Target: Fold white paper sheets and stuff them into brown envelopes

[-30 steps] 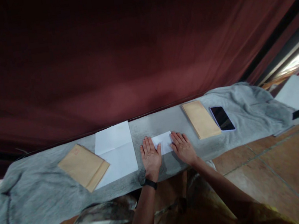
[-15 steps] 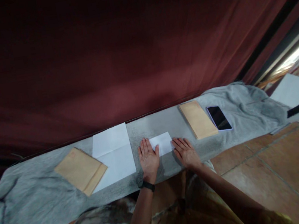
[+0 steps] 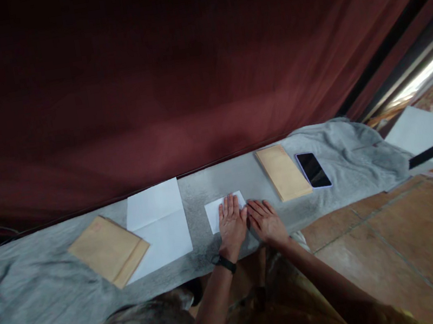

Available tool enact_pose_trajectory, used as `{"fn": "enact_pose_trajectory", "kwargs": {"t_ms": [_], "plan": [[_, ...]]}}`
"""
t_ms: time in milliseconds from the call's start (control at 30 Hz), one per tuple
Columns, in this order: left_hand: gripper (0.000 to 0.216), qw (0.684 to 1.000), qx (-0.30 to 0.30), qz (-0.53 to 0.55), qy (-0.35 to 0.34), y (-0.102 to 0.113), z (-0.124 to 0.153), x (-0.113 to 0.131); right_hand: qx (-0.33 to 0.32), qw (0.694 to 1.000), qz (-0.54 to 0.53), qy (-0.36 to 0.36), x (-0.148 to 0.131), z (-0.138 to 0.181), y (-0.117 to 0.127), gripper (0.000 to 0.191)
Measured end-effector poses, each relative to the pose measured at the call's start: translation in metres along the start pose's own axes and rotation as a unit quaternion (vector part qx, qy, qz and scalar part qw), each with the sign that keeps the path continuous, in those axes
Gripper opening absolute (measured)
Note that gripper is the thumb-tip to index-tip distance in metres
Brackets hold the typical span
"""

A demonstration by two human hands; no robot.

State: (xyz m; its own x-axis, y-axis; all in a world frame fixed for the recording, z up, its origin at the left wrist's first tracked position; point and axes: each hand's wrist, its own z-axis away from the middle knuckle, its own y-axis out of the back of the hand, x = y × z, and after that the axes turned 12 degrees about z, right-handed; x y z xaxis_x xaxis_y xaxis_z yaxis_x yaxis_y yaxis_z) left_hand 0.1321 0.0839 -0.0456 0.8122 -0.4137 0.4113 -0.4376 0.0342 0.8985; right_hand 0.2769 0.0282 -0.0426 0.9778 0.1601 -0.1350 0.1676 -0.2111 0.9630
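A small folded white paper (image 3: 214, 215) lies on the grey cloth (image 3: 47, 287) in front of me. My left hand (image 3: 232, 224), with a black band on the wrist, lies flat and open on top of the paper's right half. Just to the right, my right hand (image 3: 265, 220) also lies flat with fingers stretched out, touching the paper's right edge and the cloth.
A larger creased white sheet (image 3: 159, 227) and a stack of brown envelopes (image 3: 108, 250) lie to the left. Another brown envelope (image 3: 283, 172) and a dark phone (image 3: 313, 169) lie to the right. A dark red curtain (image 3: 169, 71) hangs behind; tiled floor (image 3: 399, 253) is at right.
My left hand has slid right from the paper's left edge onto the paper, ending close beside my right hand. The view has shifted slightly.
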Motion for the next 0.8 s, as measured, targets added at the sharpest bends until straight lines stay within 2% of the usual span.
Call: {"fn": "enact_pose_trajectory", "kwargs": {"t_ms": [267,567,700,800], "plan": [[0.059,0.997,0.053,-0.02,0.051,0.012,0.007,-0.022,0.007,1.0,0.006,0.002,0.002,0.001,-0.003,0.046],[0.059,0.986,0.125,-0.003,0.113,0.024,0.029,-0.042,0.008,1.0,0.003,-0.003,0.0,0.0,-0.002,0.045],[0.053,0.98,0.132,0.06,0.134,0.036,0.03,-0.043,0.01,1.0,0.005,-0.006,-0.001,0.001,-0.001,0.045],[0.049,0.956,0.132,0.177,0.192,0.047,0.022,-0.045,0.014,1.0,0.008,-0.006,-0.002,0.001,-0.001,0.045]]}}
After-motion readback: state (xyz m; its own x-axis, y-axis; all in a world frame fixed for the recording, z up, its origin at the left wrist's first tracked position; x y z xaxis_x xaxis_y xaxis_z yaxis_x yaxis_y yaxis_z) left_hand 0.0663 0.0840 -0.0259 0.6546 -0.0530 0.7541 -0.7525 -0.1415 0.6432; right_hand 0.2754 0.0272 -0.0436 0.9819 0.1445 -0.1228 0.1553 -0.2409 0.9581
